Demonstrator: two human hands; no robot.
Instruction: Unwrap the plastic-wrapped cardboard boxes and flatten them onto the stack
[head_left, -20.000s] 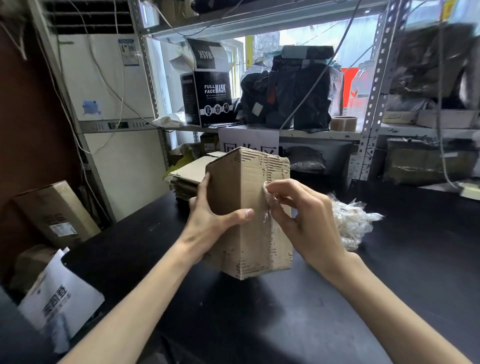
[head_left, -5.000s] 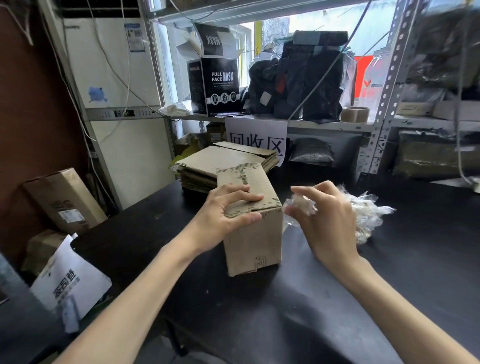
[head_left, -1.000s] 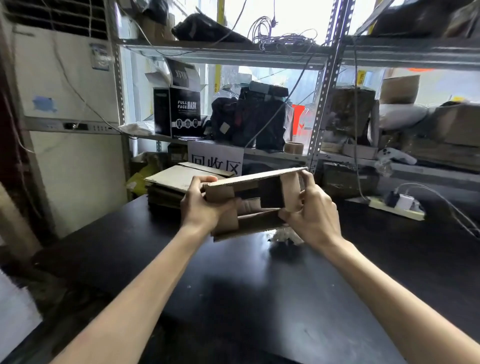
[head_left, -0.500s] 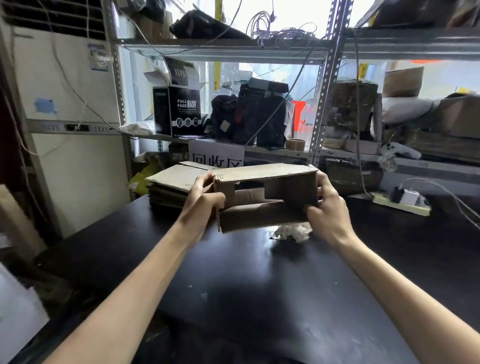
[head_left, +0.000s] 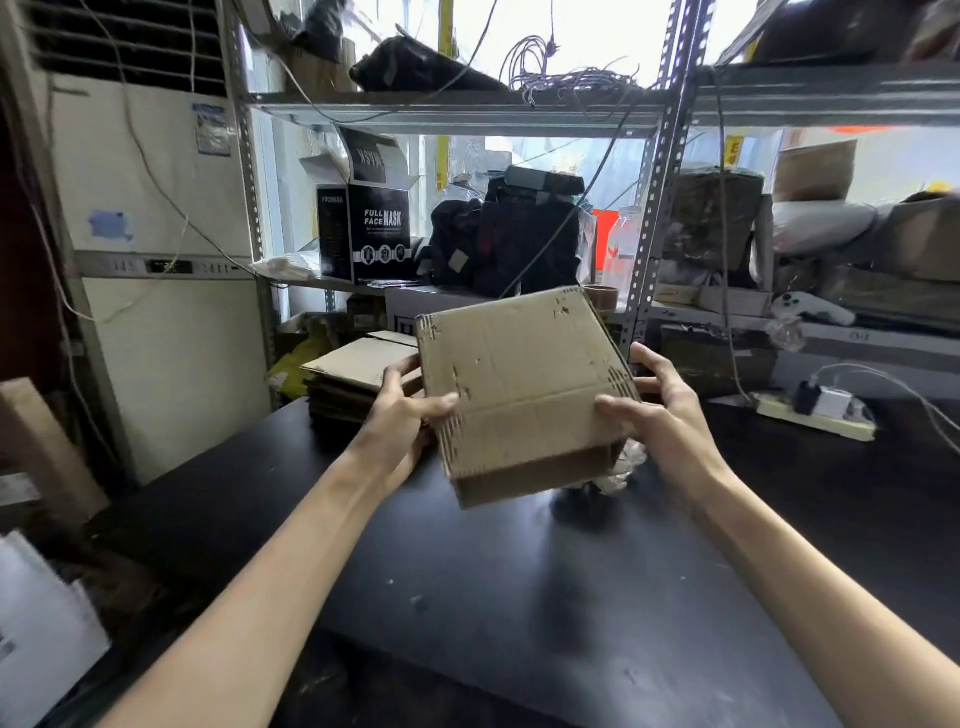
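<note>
Cardboard box (head_left: 519, 384), bare of any visible wrapping, is held in the air just right of the stack of flattened cardboard (head_left: 353, 369) and nearer the person, tilted so its broad creased face looks up at the camera. The left hand (head_left: 400, 415) grips the box's left edge, thumb laid across the front face and fingers curled behind it. The right hand (head_left: 670, 415) clamps the right edge between a thumb pressed on the front and spread fingers reaching behind.

Crumpled plastic wrap (head_left: 623, 467) lies on the black table (head_left: 519, 597), farther right of the stack and partly hidden under the box's lower corner, which suggests the unwrapping of this box is finished. A darker panel showing under the lower edge suggests the box is only partly collapsed. What appears to remain is to press it fully flat and lay it on the stack, which already holds several flattened sheets. Whether more wrapped boxes wait cannot be told from this view.
</note>
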